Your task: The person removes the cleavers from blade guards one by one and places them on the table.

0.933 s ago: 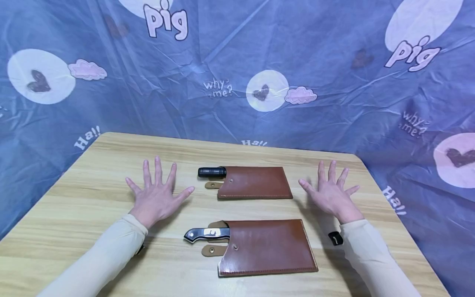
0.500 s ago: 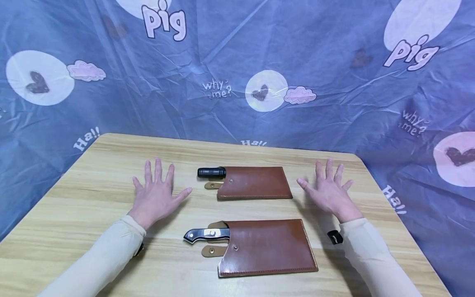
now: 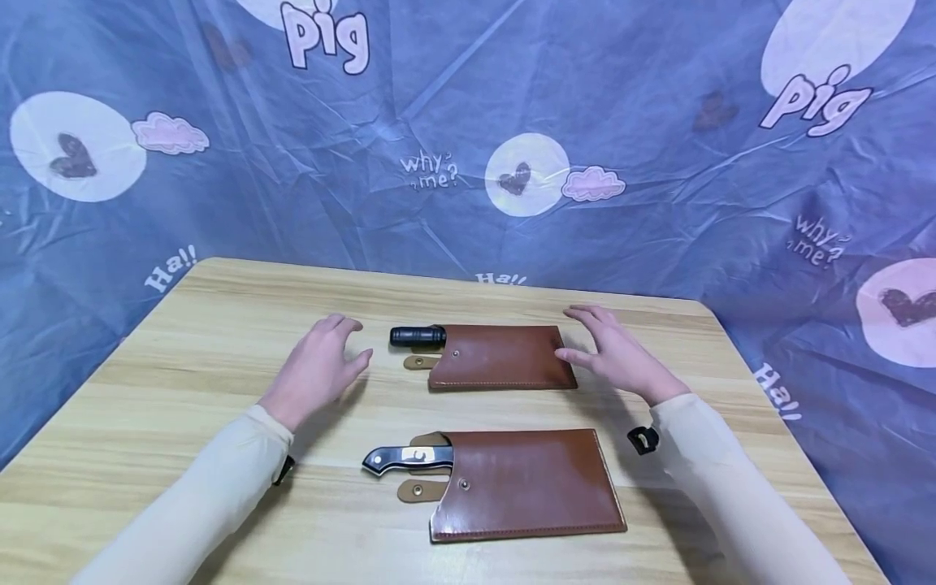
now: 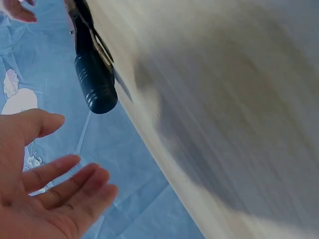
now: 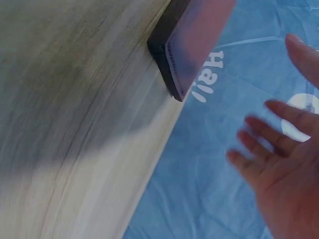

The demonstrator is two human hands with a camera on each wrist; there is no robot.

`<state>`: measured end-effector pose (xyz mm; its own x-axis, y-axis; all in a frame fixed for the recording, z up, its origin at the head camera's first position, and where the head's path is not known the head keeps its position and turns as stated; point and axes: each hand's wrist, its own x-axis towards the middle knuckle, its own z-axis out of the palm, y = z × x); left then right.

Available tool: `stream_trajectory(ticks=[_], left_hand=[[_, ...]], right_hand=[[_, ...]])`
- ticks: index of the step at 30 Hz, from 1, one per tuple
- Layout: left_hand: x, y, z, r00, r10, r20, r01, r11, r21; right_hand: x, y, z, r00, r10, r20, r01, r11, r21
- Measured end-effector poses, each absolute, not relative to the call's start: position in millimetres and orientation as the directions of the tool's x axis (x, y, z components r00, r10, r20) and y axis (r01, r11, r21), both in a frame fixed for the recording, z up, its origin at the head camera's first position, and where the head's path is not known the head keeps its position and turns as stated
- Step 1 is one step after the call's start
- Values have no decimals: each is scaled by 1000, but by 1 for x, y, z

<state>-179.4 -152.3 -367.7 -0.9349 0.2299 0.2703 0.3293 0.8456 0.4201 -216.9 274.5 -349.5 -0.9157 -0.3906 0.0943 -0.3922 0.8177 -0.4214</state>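
Note:
Two brown leather knife sheaths lie flat on the table in the head view. From the far sheath [image 3: 504, 357] a round black handle [image 3: 418, 336] sticks out to the left; the blade is hidden. The near sheath [image 3: 530, 487] holds a knife with a black riveted handle [image 3: 409, 458]. My left hand [image 3: 314, 370] hovers left of the round handle, fingers loosely bent, holding nothing. My right hand [image 3: 614, 353] is at the far sheath's right end, its thumb overlapping the corner in this view; the right wrist view shows a gap between the fingers [image 5: 261, 144] and the sheath [image 5: 197, 40].
The wood-grain table [image 3: 183, 455] carries both sheaths, each with a tan snap strap; the near strap [image 3: 420, 491] lies unfastened. Behind the table hangs a blue printed curtain [image 3: 351, 211]. A black wrist strap piece [image 3: 643, 440] shows under the right sleeve.
Both hands were spread wide with fingers straight; now their fingers bend inward. The right hand has moved left toward the far sheath, and the left hand has turned slightly inward. Both sheaths stay put.

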Motion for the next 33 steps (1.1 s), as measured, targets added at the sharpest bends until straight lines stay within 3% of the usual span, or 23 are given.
stream_trajectory(ticks=[4, 11, 25, 33], left_hand=[[-185, -148, -367, -943, 234, 237, 325, 805, 497], [-198, -136, -365, -956, 248, 156, 290, 718, 633], [-223, -115, -371, -939, 308, 151, 335, 724, 603], [-235, -110, -372, -935, 336, 111, 338, 757, 558]], right_hand=[[-227, 266, -351, -904, -421, 82, -403, 769, -495], [-240, 247, -354, -866, -499, 39, -445, 732, -516], [-251, 217, -358, -818, -575, -34, -485, 720, -496], [-256, 208, -364, -795, -590, -141, -473, 748, -465]])
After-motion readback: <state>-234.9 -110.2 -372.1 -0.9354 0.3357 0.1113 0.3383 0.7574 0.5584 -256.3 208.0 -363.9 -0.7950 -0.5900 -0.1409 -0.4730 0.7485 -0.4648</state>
